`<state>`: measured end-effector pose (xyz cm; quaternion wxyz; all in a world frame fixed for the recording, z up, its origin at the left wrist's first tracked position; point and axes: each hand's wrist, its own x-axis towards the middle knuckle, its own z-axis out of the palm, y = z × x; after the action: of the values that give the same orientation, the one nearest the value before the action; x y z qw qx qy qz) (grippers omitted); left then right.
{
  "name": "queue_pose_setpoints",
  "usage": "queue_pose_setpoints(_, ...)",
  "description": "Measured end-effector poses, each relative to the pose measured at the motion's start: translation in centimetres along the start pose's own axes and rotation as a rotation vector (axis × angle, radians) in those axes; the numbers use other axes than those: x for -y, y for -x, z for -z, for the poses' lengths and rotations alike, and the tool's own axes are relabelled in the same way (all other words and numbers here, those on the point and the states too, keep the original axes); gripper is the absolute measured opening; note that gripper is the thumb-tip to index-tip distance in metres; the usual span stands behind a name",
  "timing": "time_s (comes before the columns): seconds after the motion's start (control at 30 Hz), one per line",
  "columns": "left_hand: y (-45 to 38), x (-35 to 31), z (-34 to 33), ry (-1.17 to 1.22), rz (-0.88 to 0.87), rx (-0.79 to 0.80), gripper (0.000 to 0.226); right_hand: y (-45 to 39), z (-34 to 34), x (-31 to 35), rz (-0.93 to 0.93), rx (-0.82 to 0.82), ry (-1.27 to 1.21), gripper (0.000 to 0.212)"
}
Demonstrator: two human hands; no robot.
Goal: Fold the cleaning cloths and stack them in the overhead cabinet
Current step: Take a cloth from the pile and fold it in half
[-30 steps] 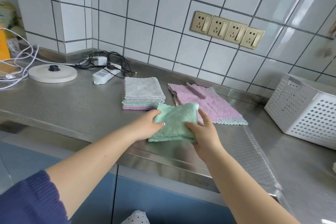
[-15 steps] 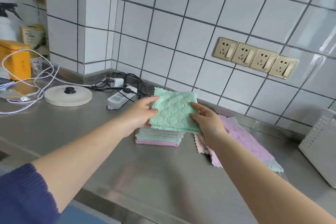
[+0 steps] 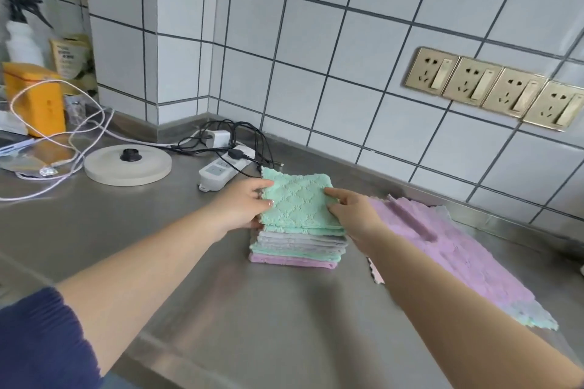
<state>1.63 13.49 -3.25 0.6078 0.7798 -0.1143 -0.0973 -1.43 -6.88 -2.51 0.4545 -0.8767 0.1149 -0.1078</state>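
Observation:
A folded mint-green cloth (image 3: 298, 202) lies on top of a stack of folded cloths (image 3: 297, 249), grey, green and pink, on the steel counter (image 3: 252, 309). My left hand (image 3: 243, 204) grips the green cloth's left edge, thumb on top. On the cloth's right edge, my right hand (image 3: 354, 215) holds it with thumb and fingers. An unfolded lilac cloth (image 3: 455, 259) lies flat to the right of the stack, with a green cloth edge showing beneath it. No overhead cabinet is in view.
Behind the stack sit a white power strip (image 3: 221, 170) with black cables and a round kettle base (image 3: 128, 164). White cables, an orange box (image 3: 36, 98) and a spray bottle (image 3: 20, 31) crowd the far left. Gold wall sockets (image 3: 493, 88) line the tiled wall.
Both hands lifted the folded green cloth from the counter's front, carried it back over the stack and lowered it onto the pile. The camera view shifted left and closer.

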Motion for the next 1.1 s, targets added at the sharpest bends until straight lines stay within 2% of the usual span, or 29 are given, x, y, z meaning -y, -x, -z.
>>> queue_pose_setpoints(0.13,0.5,0.5,-0.4,-0.056,-0.082,-0.051,0.047,0.7,0.6,-0.1,0.014,0.022,0.063,0.040)
queue_pose_setpoints(0.27,2.2,2.3,-0.5,-0.160,-0.199,-0.080,0.071,2.6,1.9,-0.7,0.294,-0.104,0.281,0.023)
queue_pose_setpoints(0.3,2.5,2.6,-0.5,-0.190,-0.226,-0.083,0.071,3.1,2.3,-1.2,0.364,-0.114,0.342,0.022)
queue_pose_setpoints(0.47,3.4,3.0,-1.1,-0.320,-0.348,-0.187,0.047,4.2,2.8,-2.7,0.513,-0.054,0.540,0.023)
queue_pose_setpoints(0.67,3.3,3.1,-1.3,-0.260,-0.371,-0.192,0.028,4.2,2.1,-2.4,0.561,-0.136,0.603,0.018)
queue_pose_setpoints(0.83,3.1,3.4,-1.1,-0.280,-0.410,-0.155,0.043,4.2,2.4,-2.5,0.546,-0.179,0.593,0.015)
queue_pose_setpoints(1.1,2.7,3.8,-1.2,-0.289,-0.390,-0.138,0.033,4.5,2.4,-3.0,0.494,-0.201,0.596,0.018)
